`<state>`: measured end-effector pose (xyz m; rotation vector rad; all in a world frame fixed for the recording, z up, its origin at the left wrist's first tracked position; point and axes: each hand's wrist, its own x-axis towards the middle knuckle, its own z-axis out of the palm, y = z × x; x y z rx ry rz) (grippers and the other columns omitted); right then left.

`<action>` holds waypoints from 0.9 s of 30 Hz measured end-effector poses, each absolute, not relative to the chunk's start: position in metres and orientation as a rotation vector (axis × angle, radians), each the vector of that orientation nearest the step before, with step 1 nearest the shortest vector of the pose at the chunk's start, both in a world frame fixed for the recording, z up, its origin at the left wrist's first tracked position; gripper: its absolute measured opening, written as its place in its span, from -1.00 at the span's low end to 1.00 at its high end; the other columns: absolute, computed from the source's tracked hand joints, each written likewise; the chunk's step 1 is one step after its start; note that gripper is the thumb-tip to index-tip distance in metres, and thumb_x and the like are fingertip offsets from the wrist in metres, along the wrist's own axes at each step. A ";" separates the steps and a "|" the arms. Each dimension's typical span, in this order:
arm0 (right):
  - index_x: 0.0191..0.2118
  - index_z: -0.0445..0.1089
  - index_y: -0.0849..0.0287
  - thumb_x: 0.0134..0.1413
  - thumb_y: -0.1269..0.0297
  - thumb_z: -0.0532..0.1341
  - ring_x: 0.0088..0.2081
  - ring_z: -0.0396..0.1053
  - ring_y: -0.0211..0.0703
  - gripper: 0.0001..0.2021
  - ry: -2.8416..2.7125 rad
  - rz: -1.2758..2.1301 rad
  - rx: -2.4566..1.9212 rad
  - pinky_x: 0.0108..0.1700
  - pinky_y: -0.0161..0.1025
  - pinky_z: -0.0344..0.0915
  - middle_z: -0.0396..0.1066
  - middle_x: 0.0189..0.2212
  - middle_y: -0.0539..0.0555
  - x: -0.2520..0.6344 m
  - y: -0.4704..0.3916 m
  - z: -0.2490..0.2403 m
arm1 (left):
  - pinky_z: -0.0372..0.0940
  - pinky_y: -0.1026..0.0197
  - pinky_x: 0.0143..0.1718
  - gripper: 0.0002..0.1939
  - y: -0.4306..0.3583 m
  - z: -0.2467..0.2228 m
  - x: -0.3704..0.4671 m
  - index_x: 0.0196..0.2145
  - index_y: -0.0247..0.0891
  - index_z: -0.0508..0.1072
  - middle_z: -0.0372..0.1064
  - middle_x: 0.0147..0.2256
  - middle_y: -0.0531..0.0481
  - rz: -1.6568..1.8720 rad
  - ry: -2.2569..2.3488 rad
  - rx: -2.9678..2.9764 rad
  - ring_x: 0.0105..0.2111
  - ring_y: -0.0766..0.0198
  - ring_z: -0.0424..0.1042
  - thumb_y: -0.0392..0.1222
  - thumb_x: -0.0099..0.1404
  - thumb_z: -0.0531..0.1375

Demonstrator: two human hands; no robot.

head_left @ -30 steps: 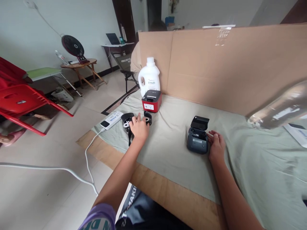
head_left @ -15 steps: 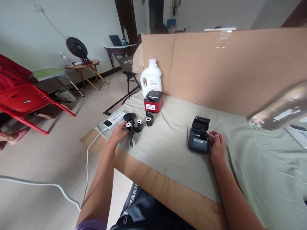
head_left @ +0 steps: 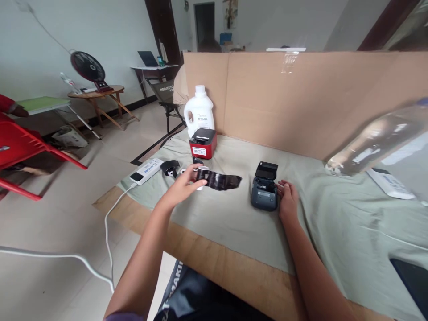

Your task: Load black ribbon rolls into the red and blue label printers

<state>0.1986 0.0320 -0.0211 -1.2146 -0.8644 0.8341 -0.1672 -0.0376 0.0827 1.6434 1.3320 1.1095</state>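
My left hand [head_left: 187,185] is closed round a black label roll [head_left: 219,179] with a white core, lifted above the cloth. A loose black strip sticks out from it to the right. Behind and left of this hand lie other black rolls [head_left: 170,167] with white cores, partly hidden by the fingers. My right hand [head_left: 288,198] is beside a small dark printer [head_left: 264,196], whose lid [head_left: 266,170] stands up. Its fingers are loosely bent and apart near the printer's right side; whether they touch it I cannot tell.
At the back stand a red and black printer [head_left: 203,143] and a white jug [head_left: 200,111], before a cardboard panel [head_left: 267,98]. A power strip [head_left: 146,171] with a cable lies left. On the right are a big clear bottle [head_left: 374,138] and a dark flat device [head_left: 411,283].
My left hand has picked up a black roll from the group on the left and carried it right, towards the dark printer. My right hand stays beside that printer. The view has shifted rightward.
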 end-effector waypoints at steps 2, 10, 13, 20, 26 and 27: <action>-0.13 0.37 0.14 0.03 -0.16 0.21 -0.14 0.49 -0.09 -0.53 -0.865 0.834 -1.221 -0.11 -0.14 0.37 0.46 -0.14 0.11 0.198 0.032 -0.020 | 0.32 0.21 -0.22 -0.54 -0.023 0.088 -0.127 0.02 -0.19 0.36 0.46 -0.22 -0.04 1.028 1.112 1.614 -0.24 0.17 0.44 0.04 0.23 0.27; -0.12 0.34 0.13 0.08 -0.18 0.15 -0.11 0.50 -0.07 -0.53 -0.886 0.834 -1.230 -0.13 -0.15 0.41 0.45 -0.06 0.17 0.197 0.030 -0.020 | 0.31 0.24 -0.17 -0.69 0.042 0.078 -0.006 -0.15 -0.22 0.36 0.41 -0.26 0.04 0.897 0.722 1.635 -0.20 0.22 0.45 -0.08 0.20 0.29; -0.09 0.34 0.13 0.13 -0.13 0.12 -0.07 0.49 -0.06 -0.56 -0.903 0.827 -1.227 -0.09 -0.14 0.40 0.45 -0.05 0.18 0.197 0.029 -0.020 | 0.33 0.21 -0.13 -0.64 0.056 0.068 0.018 -0.17 -0.22 0.34 0.43 -0.24 0.02 0.919 0.768 1.600 -0.17 0.20 0.46 -0.11 0.13 0.34; -0.02 0.41 0.13 0.24 -0.06 0.07 0.01 0.41 -0.03 -0.58 -1.014 0.709 -1.114 -0.01 -0.10 0.37 0.42 -0.01 0.18 0.204 0.015 -0.010 | 0.34 0.12 -0.01 -0.69 0.055 0.049 0.060 -0.18 -0.22 0.37 0.48 -0.16 -0.04 0.865 0.698 1.682 -0.05 0.14 0.47 -0.23 0.11 0.33; -0.06 0.51 0.03 0.18 -0.03 0.20 -0.06 0.40 -0.03 -0.66 -1.302 0.612 -1.053 -0.02 -0.09 0.37 0.42 -0.11 0.11 0.212 0.006 0.007 | 0.36 0.09 0.02 -0.64 0.052 0.039 0.063 -0.08 -0.21 0.43 0.43 0.02 -0.13 0.911 0.800 1.725 0.05 0.10 0.44 -0.26 0.14 0.32; -0.07 0.51 0.02 0.16 -0.02 0.22 -0.09 0.40 -0.04 -0.67 -1.314 0.635 -1.047 -0.06 -0.10 0.37 0.43 -0.14 0.09 0.214 0.006 0.009 | 0.36 0.09 0.02 -0.64 0.052 0.038 0.063 -0.07 -0.22 0.44 0.43 0.03 -0.13 0.917 0.807 1.728 0.04 0.11 0.44 -0.26 0.14 0.32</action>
